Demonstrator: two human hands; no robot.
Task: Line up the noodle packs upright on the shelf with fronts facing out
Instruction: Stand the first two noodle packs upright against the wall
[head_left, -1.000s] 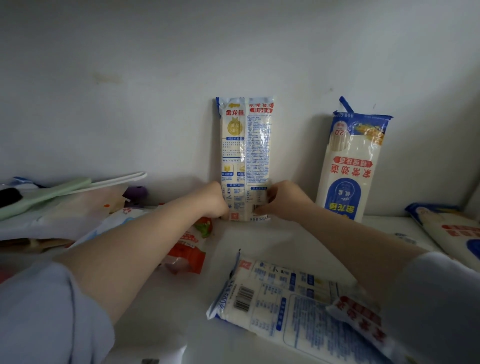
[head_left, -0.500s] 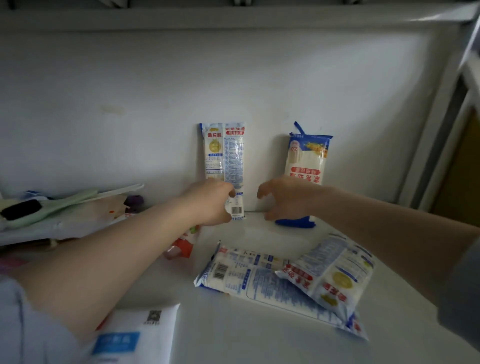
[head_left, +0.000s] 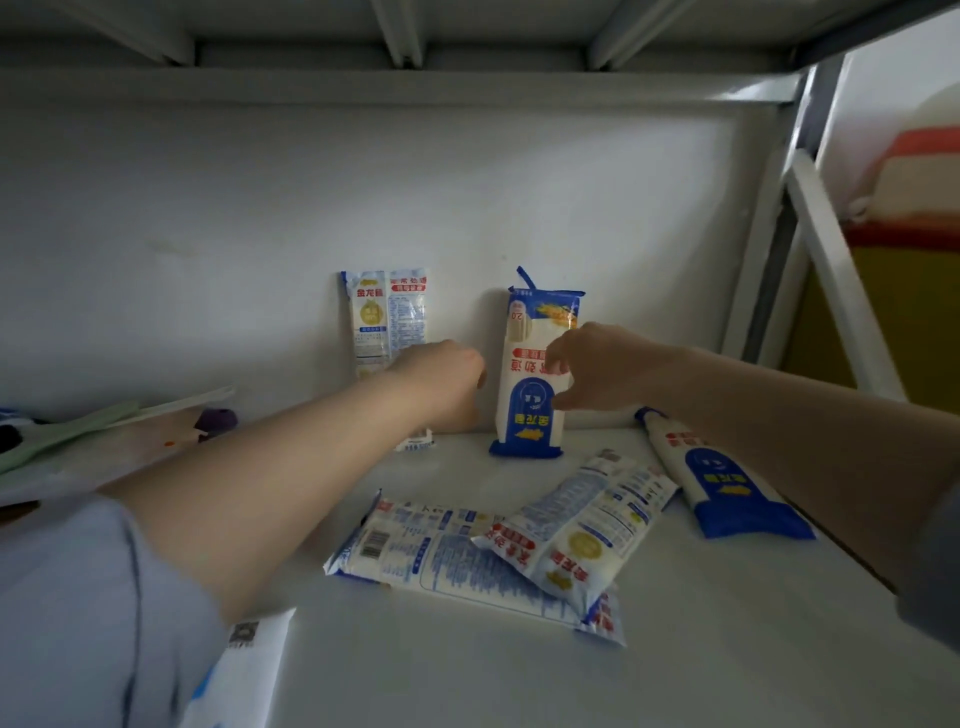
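A narrow noodle pack (head_left: 387, 317) stands upright against the back wall, its printed back partly outward. To its right stands a blue-and-white noodle pack (head_left: 532, 374), upside down with its front out. My right hand (head_left: 602, 369) grips that pack's right edge between curled fingers and thumb. In front of the narrow pack's lower part, close to the blue pack's left edge, is my left hand (head_left: 441, 382); its fingers are curled and hidden. Two packs (head_left: 441, 556) (head_left: 582, 525) lie flat and overlapping on the shelf (head_left: 467, 670). A third pack (head_left: 727, 483) lies at the right.
Bags and loose items (head_left: 104, 441) are piled at the left end. A white pack (head_left: 249, 654) lies at the front left edge. The metal upright (head_left: 831, 270) closes the right side, and the shelf above hangs low overhead.
Both hands left the narrow pack and moved right. My right hand rose onto the blue-and-white pack. The camera view pulled back.
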